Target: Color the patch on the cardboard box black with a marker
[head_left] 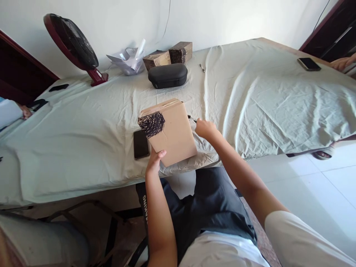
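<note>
Right before you, near the front edge of the table under its pale green, wrinkled cloth (pixel 83 141), is a tan cardboard box (pixel 178 133), tilted, with a dense black scribble (pixel 152 124) over its upper left corner. Whether its base rests on the cloth you can't tell from this view. It should be light for its bulk, dry and easy to grip, with fairly stiff walls that could dent under a hard squeeze; the lower edges and corners look the firmest places to take hold.

Your left hand (pixel 155 161) clasps the lower left edge, thumb flat on the broad face, its other fingers hidden behind. Your right hand (pixel 205 128) is curled closed around a slim dark pen (pixel 191 118), which points toward the box's right edge; contact there is unclear.

Just left of the box lies a black smartphone (pixel 141 144); beyond it sits a black, rounded hard case (pixel 168 76).
</note>
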Available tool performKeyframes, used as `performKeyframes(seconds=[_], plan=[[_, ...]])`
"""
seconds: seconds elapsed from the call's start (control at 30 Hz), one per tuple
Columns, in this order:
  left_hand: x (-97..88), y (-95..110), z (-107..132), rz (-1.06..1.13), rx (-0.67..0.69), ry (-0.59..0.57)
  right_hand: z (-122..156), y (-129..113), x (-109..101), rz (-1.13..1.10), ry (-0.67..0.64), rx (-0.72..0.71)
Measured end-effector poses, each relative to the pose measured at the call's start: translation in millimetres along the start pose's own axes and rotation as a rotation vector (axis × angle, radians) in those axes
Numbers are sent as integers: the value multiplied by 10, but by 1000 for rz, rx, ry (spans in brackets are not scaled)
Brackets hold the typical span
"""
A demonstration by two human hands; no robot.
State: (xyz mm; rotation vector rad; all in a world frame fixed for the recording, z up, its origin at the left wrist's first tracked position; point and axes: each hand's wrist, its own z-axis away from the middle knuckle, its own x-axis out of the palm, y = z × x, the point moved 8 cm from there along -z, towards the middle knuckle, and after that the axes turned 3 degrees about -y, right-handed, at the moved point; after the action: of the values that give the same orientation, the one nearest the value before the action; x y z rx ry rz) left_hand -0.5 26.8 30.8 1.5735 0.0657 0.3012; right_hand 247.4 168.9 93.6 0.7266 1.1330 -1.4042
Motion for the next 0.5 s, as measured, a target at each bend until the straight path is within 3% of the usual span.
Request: performKeyframes(seconds=[0.07, 0.17, 0.23, 0.3, 0.4, 0.5], plan=[[-8, -28, -2, 0, 7, -6, 145, 103, 4, -78, 8, -51], [-49, -104, 5, -7, 15, -17, 307, 286, -92, -628, 150, -172], [-85, -162, 15, -17, 18, -27, 425, 403, -200, -1056, 295, -298], [-111, -206, 24, -23, 23, -37, 600, 465, -323, -1335, 467, -456], [-114, -234, 29, -16, 31, -45, 973, 431, -478, -1445, 780, -629], [-88, -233, 37, -7, 29, -44, 1445, 118, -611, -1305, 1057, -938]])
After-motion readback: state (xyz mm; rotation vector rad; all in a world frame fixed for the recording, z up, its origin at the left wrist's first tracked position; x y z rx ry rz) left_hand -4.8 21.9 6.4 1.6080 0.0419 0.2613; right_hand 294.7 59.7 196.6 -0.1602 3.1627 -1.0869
